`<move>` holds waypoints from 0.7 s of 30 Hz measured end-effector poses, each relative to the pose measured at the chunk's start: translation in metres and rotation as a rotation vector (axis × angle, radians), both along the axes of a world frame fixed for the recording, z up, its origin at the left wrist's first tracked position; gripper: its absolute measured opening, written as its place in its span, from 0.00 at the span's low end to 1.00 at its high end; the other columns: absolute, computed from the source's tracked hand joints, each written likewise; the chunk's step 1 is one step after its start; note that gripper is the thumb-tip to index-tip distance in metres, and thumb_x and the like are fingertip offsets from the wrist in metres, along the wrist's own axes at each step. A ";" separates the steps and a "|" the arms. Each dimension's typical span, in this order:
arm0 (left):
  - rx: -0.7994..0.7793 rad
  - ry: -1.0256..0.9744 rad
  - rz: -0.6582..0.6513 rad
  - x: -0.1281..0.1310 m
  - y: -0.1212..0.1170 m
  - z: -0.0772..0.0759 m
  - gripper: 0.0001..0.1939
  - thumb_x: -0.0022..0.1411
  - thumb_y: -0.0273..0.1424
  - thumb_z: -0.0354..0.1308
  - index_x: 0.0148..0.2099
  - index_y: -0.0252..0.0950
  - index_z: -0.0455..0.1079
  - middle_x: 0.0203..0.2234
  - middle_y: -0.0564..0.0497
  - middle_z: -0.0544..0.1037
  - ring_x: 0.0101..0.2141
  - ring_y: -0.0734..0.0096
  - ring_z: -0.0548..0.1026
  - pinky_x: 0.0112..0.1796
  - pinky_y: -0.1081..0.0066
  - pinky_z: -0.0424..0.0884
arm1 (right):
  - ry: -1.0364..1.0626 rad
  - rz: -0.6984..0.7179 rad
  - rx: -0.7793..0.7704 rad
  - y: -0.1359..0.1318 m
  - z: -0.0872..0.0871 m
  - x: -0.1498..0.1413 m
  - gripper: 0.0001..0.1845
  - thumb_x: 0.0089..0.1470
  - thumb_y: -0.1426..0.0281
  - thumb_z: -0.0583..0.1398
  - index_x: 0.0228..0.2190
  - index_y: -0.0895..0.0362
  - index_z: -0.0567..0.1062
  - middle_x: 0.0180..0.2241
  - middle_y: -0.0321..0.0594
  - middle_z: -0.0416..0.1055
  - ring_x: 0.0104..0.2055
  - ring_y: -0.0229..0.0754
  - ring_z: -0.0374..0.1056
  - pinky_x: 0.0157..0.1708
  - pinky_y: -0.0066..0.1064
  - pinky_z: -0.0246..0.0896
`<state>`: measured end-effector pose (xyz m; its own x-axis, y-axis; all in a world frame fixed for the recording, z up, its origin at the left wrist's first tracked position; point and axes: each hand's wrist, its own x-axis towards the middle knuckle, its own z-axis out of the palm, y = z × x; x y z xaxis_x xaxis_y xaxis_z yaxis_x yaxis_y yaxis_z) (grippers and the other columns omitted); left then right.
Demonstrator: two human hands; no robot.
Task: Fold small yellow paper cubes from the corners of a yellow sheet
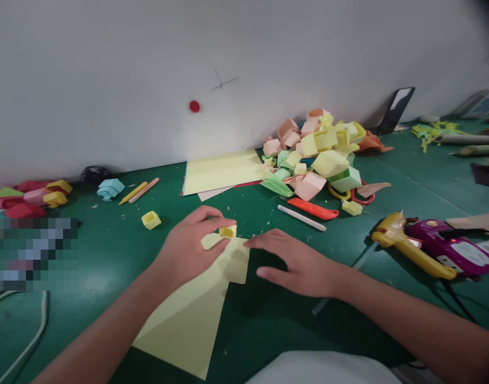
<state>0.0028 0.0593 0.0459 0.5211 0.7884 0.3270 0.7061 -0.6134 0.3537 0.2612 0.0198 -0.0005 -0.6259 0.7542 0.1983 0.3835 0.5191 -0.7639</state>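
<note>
Pinched between the thumb and fingers of my left hand (194, 242) is a small yellow paper box (229, 231). Its hollow side faces me. Below it a cut sheet of pale yellow paper (192, 325) lies on the green table, with a smaller yellow paper piece (239, 261) by its top right corner. My right hand (292, 261) is open just right of that piece, thumb and fingers apart; the index fingertip is at its edge, and I cannot tell whether it touches. Another little yellow paper box (151, 220) sits left of my left hand.
Folded paper boxes (324, 144) are heaped at the back right. In front lie an orange cutter (314, 208) and a white stick (302, 217). A yellow glue gun (412, 245) and a purple power strip (452, 248) stand right. Paper sheets (224, 170) rest against the wall.
</note>
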 end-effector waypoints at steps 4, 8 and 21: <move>-0.009 -0.042 -0.155 0.019 -0.018 -0.005 0.15 0.65 0.29 0.57 0.52 0.43 0.75 0.45 0.49 0.74 0.43 0.68 0.76 0.42 0.69 0.75 | 0.322 -0.067 -0.386 0.004 -0.001 0.000 0.23 0.63 0.57 0.59 0.57 0.49 0.71 0.54 0.44 0.70 0.54 0.49 0.65 0.49 0.41 0.64; -0.042 -0.130 -0.259 0.027 -0.025 -0.010 0.17 0.64 0.24 0.57 0.54 0.44 0.74 0.45 0.49 0.74 0.42 0.70 0.76 0.42 0.71 0.76 | 0.519 -0.009 -0.598 0.007 -0.002 -0.005 0.19 0.60 0.57 0.62 0.48 0.54 0.77 0.41 0.40 0.73 0.42 0.42 0.66 0.42 0.34 0.63; 0.160 -0.148 -0.323 0.025 -0.024 -0.017 0.10 0.65 0.25 0.57 0.45 0.41 0.76 0.39 0.49 0.78 0.38 0.70 0.77 0.39 0.71 0.75 | 0.509 -0.037 -0.709 0.005 -0.002 -0.013 0.20 0.52 0.54 0.68 0.37 0.57 0.78 0.32 0.35 0.70 0.33 0.37 0.62 0.36 0.30 0.56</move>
<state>0.0279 0.0353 0.0290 0.6721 0.5247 0.5225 0.4165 -0.8513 0.3191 0.2482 0.0247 -0.0021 -0.5620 0.8236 -0.0766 -0.0846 -0.1494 -0.9852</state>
